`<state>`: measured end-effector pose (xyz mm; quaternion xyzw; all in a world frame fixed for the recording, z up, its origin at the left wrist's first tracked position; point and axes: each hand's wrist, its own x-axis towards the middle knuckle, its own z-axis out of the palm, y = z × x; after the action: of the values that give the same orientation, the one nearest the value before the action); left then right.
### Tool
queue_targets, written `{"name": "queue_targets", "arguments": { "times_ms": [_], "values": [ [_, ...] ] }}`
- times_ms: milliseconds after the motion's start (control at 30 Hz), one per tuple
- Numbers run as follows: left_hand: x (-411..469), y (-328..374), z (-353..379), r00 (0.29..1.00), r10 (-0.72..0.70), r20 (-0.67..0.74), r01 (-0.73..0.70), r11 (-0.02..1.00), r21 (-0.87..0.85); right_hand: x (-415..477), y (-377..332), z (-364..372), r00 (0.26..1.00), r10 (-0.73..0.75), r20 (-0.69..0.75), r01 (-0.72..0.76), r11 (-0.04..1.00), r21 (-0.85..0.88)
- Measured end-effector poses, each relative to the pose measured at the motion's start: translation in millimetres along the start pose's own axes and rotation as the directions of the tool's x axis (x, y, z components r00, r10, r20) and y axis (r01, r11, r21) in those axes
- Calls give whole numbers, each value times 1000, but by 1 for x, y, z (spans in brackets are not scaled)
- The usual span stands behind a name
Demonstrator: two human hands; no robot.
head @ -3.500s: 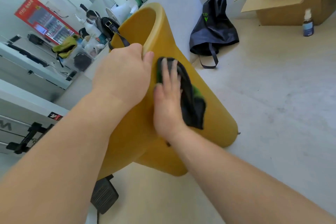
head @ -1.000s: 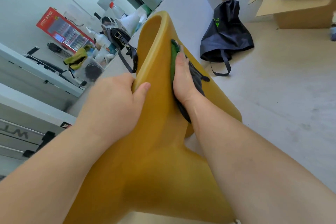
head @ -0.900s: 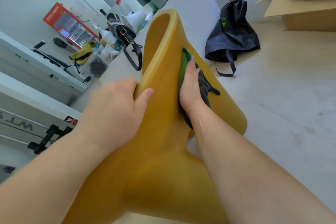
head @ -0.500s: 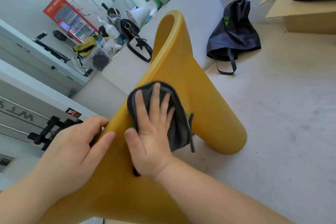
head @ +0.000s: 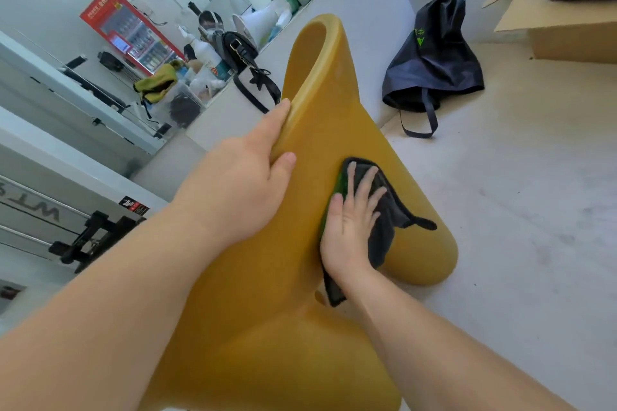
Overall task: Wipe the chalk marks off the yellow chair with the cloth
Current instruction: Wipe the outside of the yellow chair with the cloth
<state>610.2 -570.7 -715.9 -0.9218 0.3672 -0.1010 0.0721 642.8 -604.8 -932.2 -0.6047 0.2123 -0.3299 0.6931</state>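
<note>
Since the frame half a second earlier, the right hand has carried the cloth off the central ridge and down onto the right flank of the yellow chair. The left hand has shifted higher along the rim.

Present condition: the chair appears to be tipped towards the person above the floor, with one rounded leg end showing at the right. The left hand is clamped on the rim, fingers curled over the edge and thumb on the outer face. The right hand lies flat, fingers straight and spread, pressing the cloth against the shell without gripping it.

No chalk marks can be made out on the visible surface, so the remaining work cannot be confirmed.

Risks noted:
1. The cloth is held by pressure alone. One corner trails loose past the fingers, so a fast stroke over the curve could leave it bunched or dropped.
2. Sideways pressure on the flank could twist the chair in the single gripping hand, since the shell looks smooth.
3. If the chair slips, it would likely fall towards the dark bag nearby.
</note>
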Motion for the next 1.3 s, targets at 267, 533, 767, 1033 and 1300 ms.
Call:
{"name": "queue_targets", "arguments": {
  "times_ms": [267, 533, 767, 1033, 1300],
  "values": [
    [-2, -7, 2, 997, 71, -19, -71, 997, 22, 137, -98, -46, 974, -210, 84, 195, 967, 161],
    [-3, -12, 2, 997, 76, -20, -78, 987, -141, 135, -83, -62, 947, 276, 165, -287, 957, 42],
    [-1, -18, -11, 981, 76, 179, -19, 953, -301, 64, -129, -76, 882, 465, 77, -470, 882, 49],
    [10, -8, -34, 894, 143, 424, 112, 846, -521, 54, -196, -80, 853, 521, 34, -520, 853, -39],
    [14, 31, -54, 828, 161, 537, 228, 779, -585, 50, -221, -117, 790, 612, 16, -604, 783, -150]
  ]
}}
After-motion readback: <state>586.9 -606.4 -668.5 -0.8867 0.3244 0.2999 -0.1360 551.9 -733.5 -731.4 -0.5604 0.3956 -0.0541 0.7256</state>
